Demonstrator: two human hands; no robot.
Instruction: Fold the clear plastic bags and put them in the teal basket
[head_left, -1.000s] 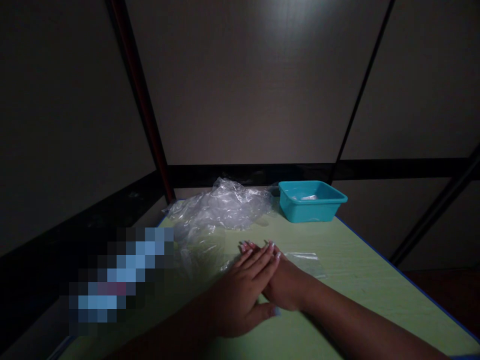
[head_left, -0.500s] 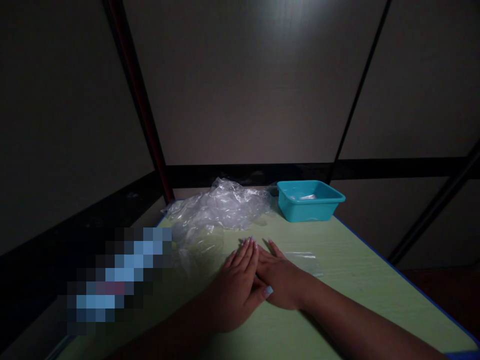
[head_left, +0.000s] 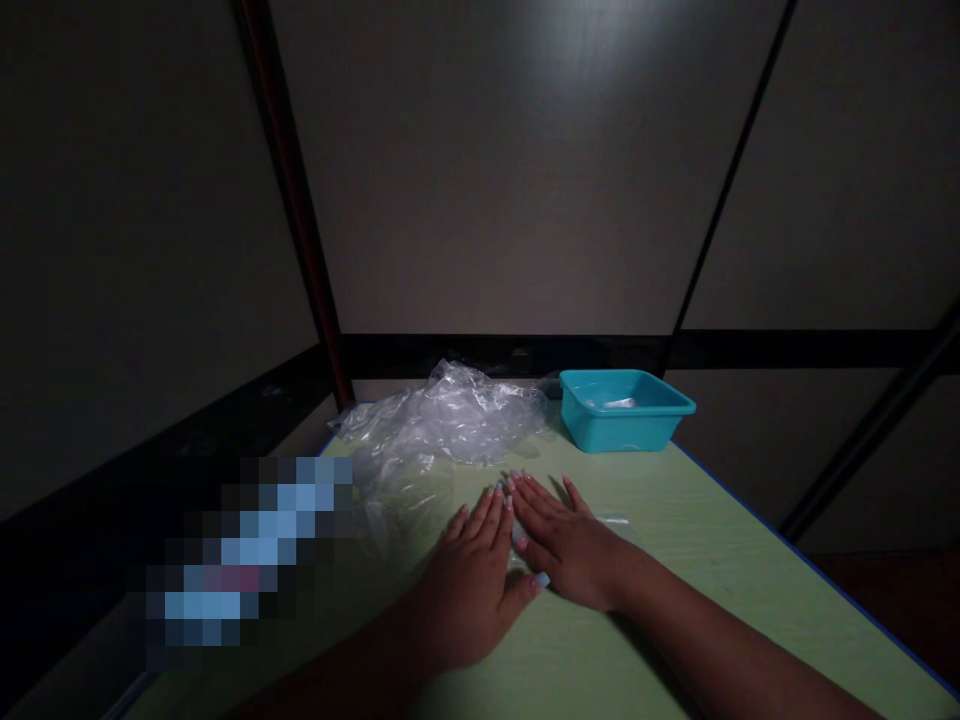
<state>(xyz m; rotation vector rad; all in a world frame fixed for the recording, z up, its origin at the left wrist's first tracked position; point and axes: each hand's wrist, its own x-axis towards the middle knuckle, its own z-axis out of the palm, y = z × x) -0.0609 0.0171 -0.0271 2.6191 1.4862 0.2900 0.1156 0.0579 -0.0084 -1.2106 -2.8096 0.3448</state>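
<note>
My left hand (head_left: 472,580) lies flat, palm down, near the middle of the table, its thumb pointing right. Close beside it, my right hand (head_left: 562,540) is also flat with the fingers stretched forward. The fingertips of the two hands nearly meet. Under my right hand is a clear plastic sheet or bag (head_left: 619,521); only small parts of it show past the hand, and the rest is covered. Neither hand grips anything.
A crumpled heap of clear plastic (head_left: 457,415) spreads over the table's back left. A turquoise basin (head_left: 622,430) with something clear or shiny inside stands at the back right. The green table (head_left: 735,590) has a blue edge; wall panels (head_left: 495,200) rise behind it.
My right hand has slid off from against my left hand, a little to the right and forward, so the fingers no longer overlap. The view has shifted slightly.
</note>
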